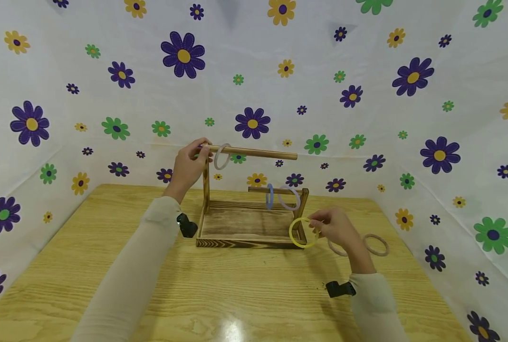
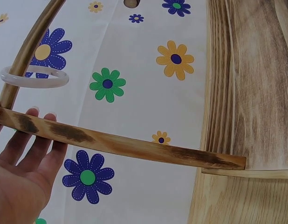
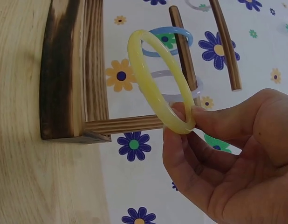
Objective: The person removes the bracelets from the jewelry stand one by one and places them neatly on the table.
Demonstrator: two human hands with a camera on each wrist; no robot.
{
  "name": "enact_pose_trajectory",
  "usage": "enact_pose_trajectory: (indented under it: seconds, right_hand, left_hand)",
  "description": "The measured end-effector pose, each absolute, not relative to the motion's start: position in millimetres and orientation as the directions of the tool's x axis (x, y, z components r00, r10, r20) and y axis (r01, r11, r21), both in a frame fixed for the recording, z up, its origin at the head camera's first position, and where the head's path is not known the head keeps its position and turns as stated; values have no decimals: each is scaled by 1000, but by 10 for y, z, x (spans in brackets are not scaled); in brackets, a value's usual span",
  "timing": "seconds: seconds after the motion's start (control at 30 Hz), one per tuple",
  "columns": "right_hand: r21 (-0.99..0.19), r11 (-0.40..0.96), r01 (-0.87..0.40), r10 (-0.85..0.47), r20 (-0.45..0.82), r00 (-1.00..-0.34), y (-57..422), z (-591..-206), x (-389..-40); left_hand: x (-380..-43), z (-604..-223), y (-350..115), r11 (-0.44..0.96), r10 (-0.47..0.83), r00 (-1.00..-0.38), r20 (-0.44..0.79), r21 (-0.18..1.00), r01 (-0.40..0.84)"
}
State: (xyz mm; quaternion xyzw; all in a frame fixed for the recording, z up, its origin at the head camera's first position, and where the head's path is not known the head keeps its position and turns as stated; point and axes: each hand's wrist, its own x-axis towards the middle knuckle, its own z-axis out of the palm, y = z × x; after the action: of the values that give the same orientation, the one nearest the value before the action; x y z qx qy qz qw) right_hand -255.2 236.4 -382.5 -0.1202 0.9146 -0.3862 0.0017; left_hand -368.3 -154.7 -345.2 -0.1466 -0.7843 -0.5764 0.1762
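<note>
Clearly, in the head view, the left hand (image 1: 188,167) grips a brown dark-streaked wooden stand (image 1: 251,243) at its upper 10 o'clock corner, where the straight tan wooden upper rod (image 1: 258,152) starts; this rod's long axis runs from 9 towards 3 o'clock, with a whitish translucent ring (image 1: 216,160) hanging round it. The right hand (image 1: 335,228) pinches a glossy yellow ring (image 1: 291,232) by its 2 o'clock edge; the rod's free end lies at about 11 o'clock from that hand, seemingly nearer to it than to the left. A blue ring (image 1: 272,197) hangs on the dark wooden lower rod (image 1: 258,189).

In the left wrist view, fingers curl behind the stand's post (image 2: 120,141), and the upper rod leads off towards 1 o'clock.

In the right wrist view, thumb and fingers pinch the yellow ring, its long axis pointing from 5 to 11 o'clock; the upper rod's free end shows at 2 o'clock from the fingertips.
</note>
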Motion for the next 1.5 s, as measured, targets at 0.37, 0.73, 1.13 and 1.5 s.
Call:
enact_pose_trajectory:
  seconds: [0.37,0.73,1.13,1.5]
  right_hand:
    - [-699,687,-200,-262,18,-965,2247,-3926,-2559]
    - [-665,698,-264,-362,-10,-932,2121,-3987,-2572]
    - [-660,686,-307,-420,-15,-907,2054,-4086,-2597]
    - [-673,688,-271,-431,-78,-899,2004,-4120,-2585]
  left_hand:
    - [-3653,-3462,-1547,289,14,-888,460,848,444]
    - [-3658,-3451,-1538,295,12,-885,466,844,448]
    - [-3670,-3460,-1544,298,16,-881,474,838,457]
    - [-3657,-3456,-1543,297,16,-885,466,842,449]
